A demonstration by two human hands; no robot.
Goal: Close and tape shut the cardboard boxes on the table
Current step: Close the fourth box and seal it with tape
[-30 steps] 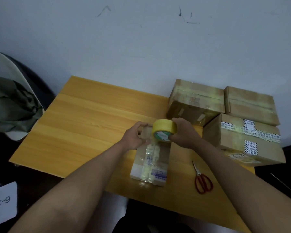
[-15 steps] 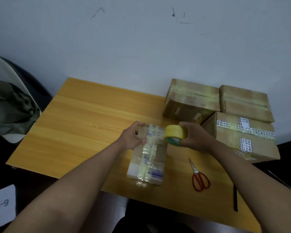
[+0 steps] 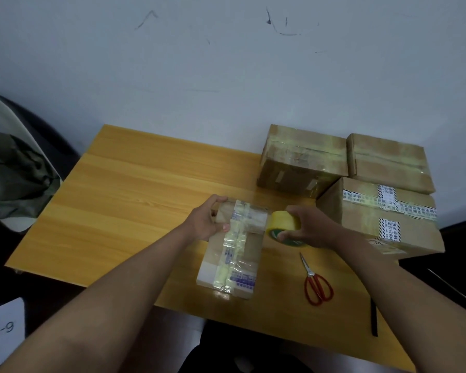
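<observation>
Near the front edge of the table (image 3: 135, 184) lies the small box (image 3: 232, 254) I am working on, flaps down, with a pale strip of tape already running along its top from the far end to the near one. My left hand (image 3: 206, 224) grips the box's far left corner, fingers curled over the edge and thumb pressed on the top beside the strip. My right hand (image 3: 311, 228) holds the yellow tape roll (image 3: 281, 224), fingers wrapped over it, the roll sitting just to the right of the box's far end and seemingly touching it. I judge the step to be a second band laid across the far end, crossing the first; whether a free length already bridges roll and box I cannot tell. Next I would keep the box pinned, draw the roll down the right side, press the band flat, then reach for the scissors (image 3: 316, 285), which lie on the table to the right of the box, near its front corner. Three bigger boxes (image 3: 301, 160) stand beyond the small box and to its right, against the wall (image 3: 226, 76), all looking taped. Left of the box, well apart and off the table, a chair (image 3: 0, 125) carries a dark green cloth (image 3: 14, 173), and a paper marked 6-3 (image 3: 3, 329) lies on the floor nearer me.
</observation>
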